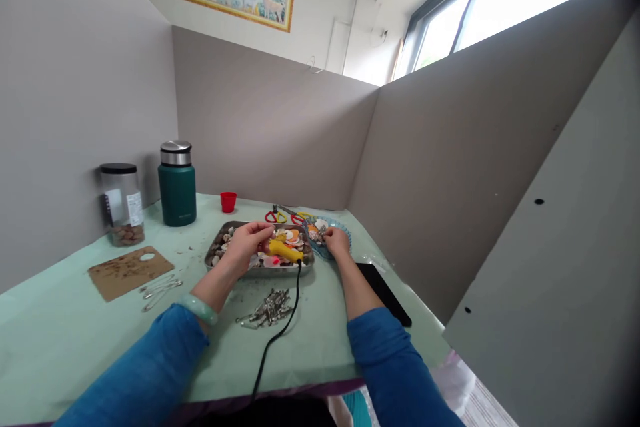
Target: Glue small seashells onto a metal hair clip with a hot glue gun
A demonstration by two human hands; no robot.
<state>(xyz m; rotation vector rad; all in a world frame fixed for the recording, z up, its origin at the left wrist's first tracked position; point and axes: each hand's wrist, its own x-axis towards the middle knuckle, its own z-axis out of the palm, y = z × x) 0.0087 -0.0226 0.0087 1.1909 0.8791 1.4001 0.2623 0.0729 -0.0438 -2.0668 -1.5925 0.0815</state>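
My left hand [253, 239] is closed, thumb and fingertips pinched together above a metal tray [260, 272]. What the pinch holds is too small to make out. Right beside these fingers is a yellow glue gun [286, 251] with a black cord, over the tray's front part. Shells [219, 255] and colourful flat pieces [294, 236] fill the tray. My right hand [337, 240] reaches into a blue glass dish [345, 227] of small shells and bits, its fingers bent down among them. Its fingertips are partly hidden.
In front of the tray lies a pile of metal clips [270, 309]; large safety pins [159, 288] and a brown card [131, 272] are left. Behind stand a jar [123, 203], green flask [177, 187], red cup [229, 202] and scissors [276, 215]. A black slab [384, 293] lies right.
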